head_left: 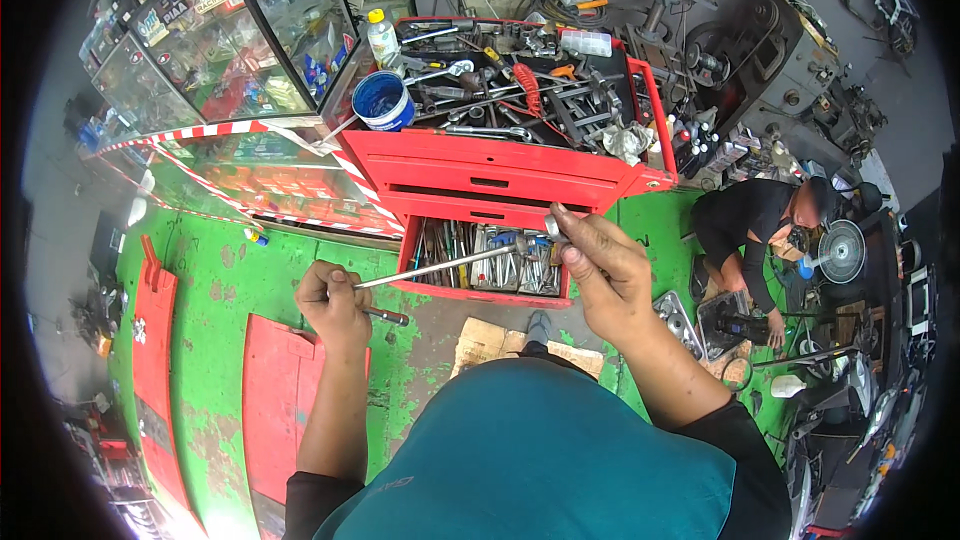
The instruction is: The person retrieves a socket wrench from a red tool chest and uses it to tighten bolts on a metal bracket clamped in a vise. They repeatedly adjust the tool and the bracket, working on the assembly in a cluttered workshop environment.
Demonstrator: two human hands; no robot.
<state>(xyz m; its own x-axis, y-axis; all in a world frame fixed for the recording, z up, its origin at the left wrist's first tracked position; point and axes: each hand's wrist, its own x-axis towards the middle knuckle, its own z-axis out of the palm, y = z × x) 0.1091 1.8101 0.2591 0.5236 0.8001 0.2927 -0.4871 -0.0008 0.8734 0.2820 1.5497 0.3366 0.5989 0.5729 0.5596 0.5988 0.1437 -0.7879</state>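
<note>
My left hand [334,302] is closed around a long chrome bar [440,267] that slants up to the right, over the open drawer. From under that fist a shorter steel piece with a dark tip [388,317] sticks out; whether it joins the bar is hidden. Between thumb and fingertips, my right hand [608,275] pinches a small round metal socket [554,228], close to the bar's far end but apart from it. Beneath both hands, the pulled-out drawer [470,292] of the red tool cabinet [450,165] holds several wrenches and other steel tools.
Atop the cabinet lie many tools, a blue-and-white bucket [384,102] and a yellow-capped bottle [381,35]. A glass display case [230,50] stands left. Red ramps [275,390] lie on the green floor. At right, a person [745,235] crouches among parts beside a fan [840,252].
</note>
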